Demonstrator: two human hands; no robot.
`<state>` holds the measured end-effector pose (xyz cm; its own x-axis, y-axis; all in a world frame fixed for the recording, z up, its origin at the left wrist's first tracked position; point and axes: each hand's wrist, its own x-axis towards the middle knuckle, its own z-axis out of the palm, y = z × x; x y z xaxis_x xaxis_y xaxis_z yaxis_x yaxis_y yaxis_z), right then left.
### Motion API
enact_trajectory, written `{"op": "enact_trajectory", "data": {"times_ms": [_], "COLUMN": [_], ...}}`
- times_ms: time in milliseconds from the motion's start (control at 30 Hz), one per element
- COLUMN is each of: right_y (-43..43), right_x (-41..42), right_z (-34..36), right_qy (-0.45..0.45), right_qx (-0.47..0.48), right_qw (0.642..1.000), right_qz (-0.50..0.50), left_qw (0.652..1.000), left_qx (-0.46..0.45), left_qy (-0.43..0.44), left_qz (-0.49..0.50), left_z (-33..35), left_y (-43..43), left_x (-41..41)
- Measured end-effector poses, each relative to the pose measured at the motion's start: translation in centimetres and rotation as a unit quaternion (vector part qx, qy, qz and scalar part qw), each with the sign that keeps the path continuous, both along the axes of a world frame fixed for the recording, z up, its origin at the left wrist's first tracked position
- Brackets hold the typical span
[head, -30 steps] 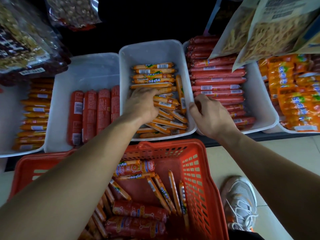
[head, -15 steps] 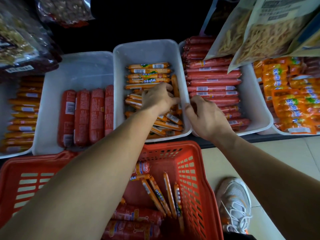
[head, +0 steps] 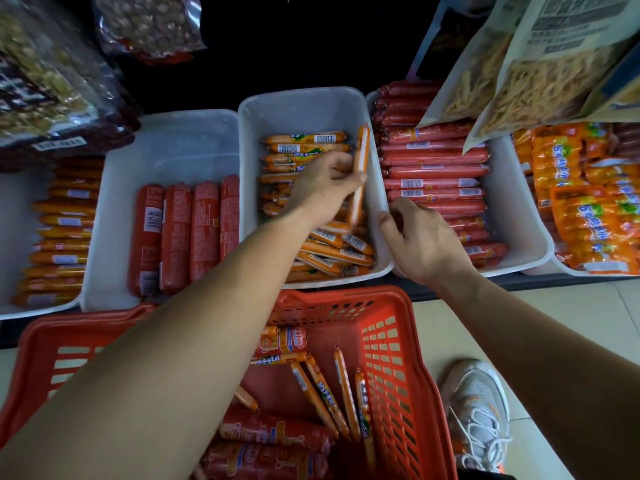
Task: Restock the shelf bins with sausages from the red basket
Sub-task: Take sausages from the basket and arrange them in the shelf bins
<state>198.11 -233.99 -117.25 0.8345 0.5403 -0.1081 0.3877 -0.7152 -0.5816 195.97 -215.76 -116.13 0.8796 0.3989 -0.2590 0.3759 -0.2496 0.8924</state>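
Left hand (head: 325, 188) pinching one thin orange sausage (head: 361, 157) lengthwise against the right wall of the middle white bin (head: 294, 109), right hand (head: 420, 242) curled at that bin's rim, grip undeterminable, red basket (head: 388, 362) below, holding more sausages

Your left forearm (head: 194, 341): bare from wrist to frame edge.
Your right forearm (head: 554, 341): bare along its whole visible length.
Your hands: left hand (head: 325, 188) and right hand (head: 419, 237), both ungloved.
Your shoe (head: 479, 414): grey-white mesh trainer, white criss-crossed laces, orange flash at its near end.
Your clothing: dark cloth (head: 485, 475) at the bottom edge.
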Motion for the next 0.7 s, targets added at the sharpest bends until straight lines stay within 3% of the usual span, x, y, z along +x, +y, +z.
{"op": "enact_trajectory", "data": {"times_ms": [67,233,400,533,700], "right_y": [0.0,0.1,0.0,0.0,0.0], "right_x": [0.0,-0.1,0.0,0.0,0.0], "right_z": [0.0,0.1,0.1,0.1,0.2], "right_qy": [-0.001,0.004,-0.003,0.000,0.001], "right_qx": [-0.003,-0.007,-0.016,-0.020,-0.018], "right_qw": [1.000,1.000,1.000,1.000,1.000], "right_qz": [0.001,-0.001,-0.001,-0.002,-0.002], "left_qw": [0.999,0.958,0.917,0.885,0.817], "left_qx": [0.020,0.275,0.321,0.305,0.414], "left_qy": [-0.028,0.060,0.161,0.218,0.226], "left_qz": [0.021,-0.062,-0.174,-0.277,-0.330], "left_z": [1.5,1.3,-0.8,0.1,0.5], "left_y": [1.2,4.4,4.5,4.8,4.8], "left_x": [-0.6,-1.9,-3.1,-3.5,-3.7]}}
